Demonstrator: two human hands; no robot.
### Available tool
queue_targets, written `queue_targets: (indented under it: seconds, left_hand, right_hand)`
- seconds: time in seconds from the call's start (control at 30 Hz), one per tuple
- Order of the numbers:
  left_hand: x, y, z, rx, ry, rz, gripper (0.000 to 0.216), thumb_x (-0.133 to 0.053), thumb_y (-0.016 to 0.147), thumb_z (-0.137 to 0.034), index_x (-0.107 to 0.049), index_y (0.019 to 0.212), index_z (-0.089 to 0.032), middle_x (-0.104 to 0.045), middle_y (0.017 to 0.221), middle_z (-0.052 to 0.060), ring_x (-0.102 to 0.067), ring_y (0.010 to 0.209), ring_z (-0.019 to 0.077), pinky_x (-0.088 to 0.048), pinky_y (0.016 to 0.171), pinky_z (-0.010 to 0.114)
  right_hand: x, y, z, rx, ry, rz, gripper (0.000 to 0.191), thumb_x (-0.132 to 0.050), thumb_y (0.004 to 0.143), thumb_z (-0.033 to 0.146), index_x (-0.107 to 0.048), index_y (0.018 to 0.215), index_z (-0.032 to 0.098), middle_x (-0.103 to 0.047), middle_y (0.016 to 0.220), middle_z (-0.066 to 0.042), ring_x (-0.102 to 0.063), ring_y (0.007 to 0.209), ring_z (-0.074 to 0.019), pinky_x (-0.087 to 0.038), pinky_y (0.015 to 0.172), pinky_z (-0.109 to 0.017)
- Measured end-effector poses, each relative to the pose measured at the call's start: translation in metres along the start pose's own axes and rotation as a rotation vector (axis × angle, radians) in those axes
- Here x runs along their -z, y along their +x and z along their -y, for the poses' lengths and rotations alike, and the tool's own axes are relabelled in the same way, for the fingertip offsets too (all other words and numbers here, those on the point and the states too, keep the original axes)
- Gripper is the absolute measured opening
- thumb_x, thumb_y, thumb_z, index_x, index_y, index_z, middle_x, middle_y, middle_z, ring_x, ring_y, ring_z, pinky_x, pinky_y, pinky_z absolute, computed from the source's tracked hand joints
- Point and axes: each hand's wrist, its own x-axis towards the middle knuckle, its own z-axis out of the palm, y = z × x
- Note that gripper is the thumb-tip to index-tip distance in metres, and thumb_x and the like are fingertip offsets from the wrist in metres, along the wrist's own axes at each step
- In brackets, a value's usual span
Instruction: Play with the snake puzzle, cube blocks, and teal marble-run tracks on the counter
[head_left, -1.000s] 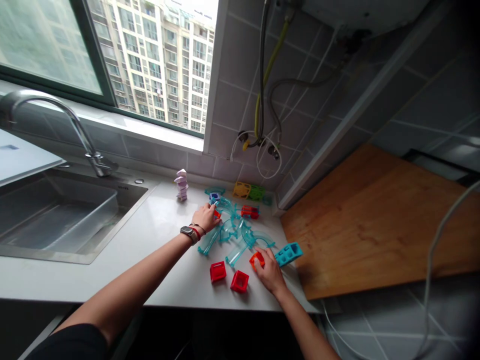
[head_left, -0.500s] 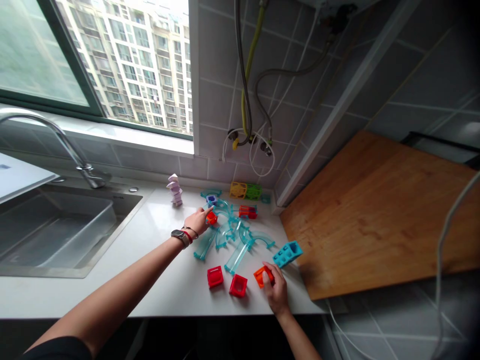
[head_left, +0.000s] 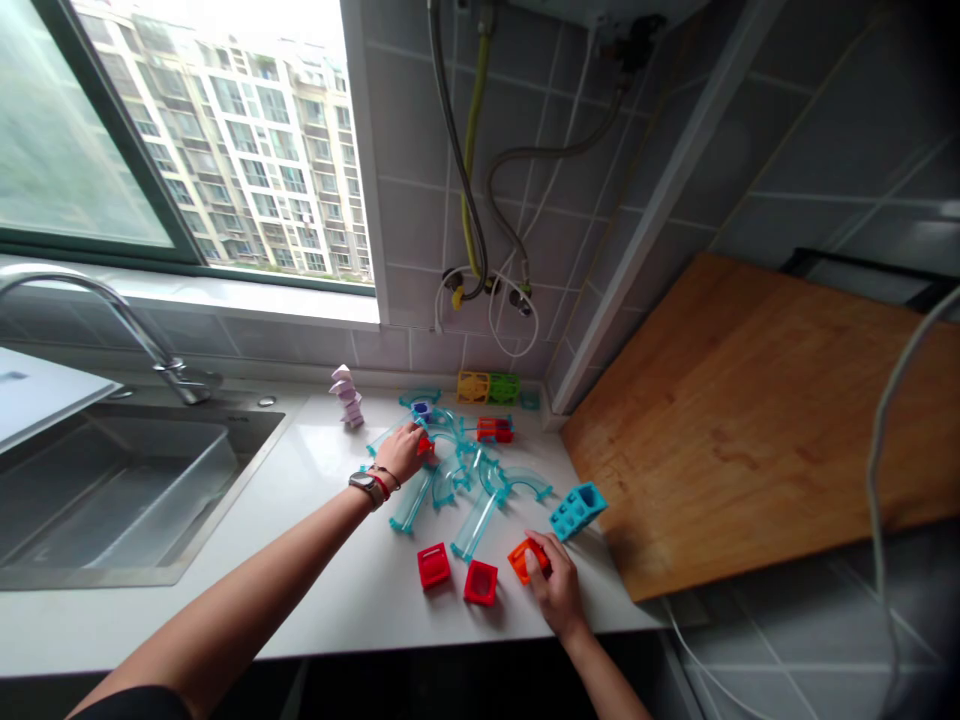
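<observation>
My left hand (head_left: pixel 403 452) reaches over the pile of clear teal track pieces (head_left: pixel 472 515), its fingers curled onto a red-orange cube block (head_left: pixel 427 448) that they partly hide. A small dark blue block (head_left: pixel 422 410) lies just beyond those fingertips. Near the counter's front, my right hand (head_left: pixel 557 588) is closed on an orange cube block (head_left: pixel 525 562), thumb on the near side. Two red cube blocks (head_left: pixel 433 567) sit to its left on the counter. A stack of teal blocks (head_left: pixel 577 511) leans just beyond that hand.
Yellow and green blocks (head_left: pixel 487 387) lie by the back wall, with a red-orange block (head_left: pixel 495 430) before them. A pale purple stacked piece (head_left: pixel 346 397) stands near the sink (head_left: pixel 172 560). A wooden board (head_left: pixel 750 430) leans at right.
My left hand's fingers have drawn in from a pointing shape and curled down over the red-orange cube block. My right hand keeps its hold. The camera view has shifted slightly.
</observation>
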Motion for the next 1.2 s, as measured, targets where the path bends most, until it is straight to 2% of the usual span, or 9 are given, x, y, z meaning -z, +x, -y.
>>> queue_targets:
  seconds: [0.13, 0.33, 0.47, 0.57, 0.67, 0.73, 0.87, 1.07, 1.2]
  left_hand:
    - [-0.008, 0.006, -0.005, 0.006, -0.003, 0.005, 0.034, -0.064, 0.099, -0.036, -0.062, 0.128, -0.018, -0.064, 0.129, 0.011, -0.066, 0.108, 0.024, -0.059, 0.09, 0.044]
    - [-0.012, 0.015, -0.002, -0.03, 0.0, 0.063, 0.035, -0.062, 0.1, -0.035, -0.061, 0.131, -0.02, -0.061, 0.136, 0.012, -0.064, 0.113, 0.0251, -0.057, 0.095, 0.046]
    - [-0.012, 0.015, -0.005, -0.058, 0.03, 0.099, 0.048, -0.064, 0.098, -0.035, -0.055, 0.143, -0.023, -0.056, 0.141, 0.014, -0.062, 0.117, 0.0294, -0.054, 0.096, 0.049]
    - [-0.013, 0.016, -0.008, -0.069, 0.05, 0.099, 0.062, -0.067, 0.092, -0.031, -0.05, 0.152, -0.03, -0.055, 0.139, 0.016, -0.062, 0.114, 0.0337, -0.053, 0.092, 0.046]
    - [-0.011, 0.019, -0.007, -0.081, 0.047, 0.062, 0.068, -0.068, 0.091, -0.031, -0.046, 0.154, -0.033, -0.056, 0.135, 0.015, -0.063, 0.111, 0.0326, -0.053, 0.091, 0.045]
    - [-0.01, 0.023, -0.002, -0.079, 0.031, 0.016, 0.061, -0.066, 0.094, -0.033, -0.048, 0.152, -0.028, -0.058, 0.133, 0.014, -0.063, 0.109, 0.0294, -0.053, 0.092, 0.046]
    - [-0.008, 0.026, 0.011, -0.063, -0.02, -0.081, 0.038, -0.062, 0.099, -0.038, -0.059, 0.131, -0.018, -0.063, 0.126, 0.01, -0.064, 0.105, 0.0241, -0.056, 0.091, 0.046]
    - [-0.01, 0.014, 0.019, -0.151, -0.108, -0.189, 0.032, -0.076, 0.084, -0.025, -0.067, 0.114, -0.019, -0.06, 0.115, 0.009, -0.062, 0.097, 0.0233, -0.055, 0.087, 0.042]
    - [-0.011, 0.002, 0.013, -0.25, -0.19, -0.239, 0.03, -0.073, 0.077, -0.015, -0.069, 0.106, -0.023, -0.058, 0.112, 0.009, -0.06, 0.098, 0.0258, -0.054, 0.089, 0.043]
  right_hand:
    - [-0.001, 0.001, 0.002, 0.003, 0.016, -0.003, 0.038, -0.05, 0.101, 0.044, -0.071, 0.121, 0.02, -0.072, 0.106, -0.013, -0.07, 0.094, -0.0286, -0.06, 0.083, -0.04]
    - [0.0, 0.002, 0.007, 0.011, 0.018, -0.019, 0.035, -0.052, 0.1, 0.042, -0.072, 0.119, 0.02, -0.072, 0.106, -0.013, -0.071, 0.095, -0.0288, -0.06, 0.084, -0.04]
    - [-0.001, 0.002, 0.005, 0.017, 0.014, -0.01, 0.035, -0.052, 0.099, 0.041, -0.072, 0.119, 0.02, -0.072, 0.106, -0.013, -0.071, 0.097, -0.0289, -0.06, 0.087, -0.04]
    - [-0.004, 0.001, 0.001, 0.022, 0.021, 0.013, 0.034, -0.051, 0.1, 0.038, -0.07, 0.121, 0.019, -0.071, 0.107, -0.013, -0.07, 0.099, -0.0287, -0.059, 0.089, -0.041]
    - [-0.006, 0.0, -0.002, 0.018, 0.036, 0.024, 0.033, -0.051, 0.1, 0.037, -0.069, 0.122, 0.019, -0.07, 0.109, -0.014, -0.069, 0.1, -0.0287, -0.059, 0.09, -0.041]
    - [-0.006, 0.0, -0.002, 0.018, 0.042, 0.025, 0.033, -0.052, 0.1, 0.037, -0.069, 0.122, 0.019, -0.07, 0.109, -0.014, -0.07, 0.099, -0.0289, -0.059, 0.089, -0.042]
    - [-0.007, 0.0, -0.001, 0.026, 0.051, 0.016, 0.032, -0.053, 0.098, 0.035, -0.069, 0.122, 0.02, -0.071, 0.108, -0.013, -0.07, 0.097, -0.0288, -0.06, 0.087, -0.041]
    - [-0.006, 0.0, 0.001, 0.031, 0.06, 0.053, 0.032, -0.051, 0.1, 0.035, -0.068, 0.122, 0.02, -0.07, 0.106, -0.013, -0.07, 0.097, -0.0281, -0.059, 0.089, -0.041]
    - [-0.005, 0.001, 0.003, 0.033, 0.056, 0.039, 0.032, -0.052, 0.1, 0.036, -0.069, 0.121, 0.019, -0.07, 0.106, -0.013, -0.071, 0.096, -0.0285, -0.06, 0.088, -0.041]
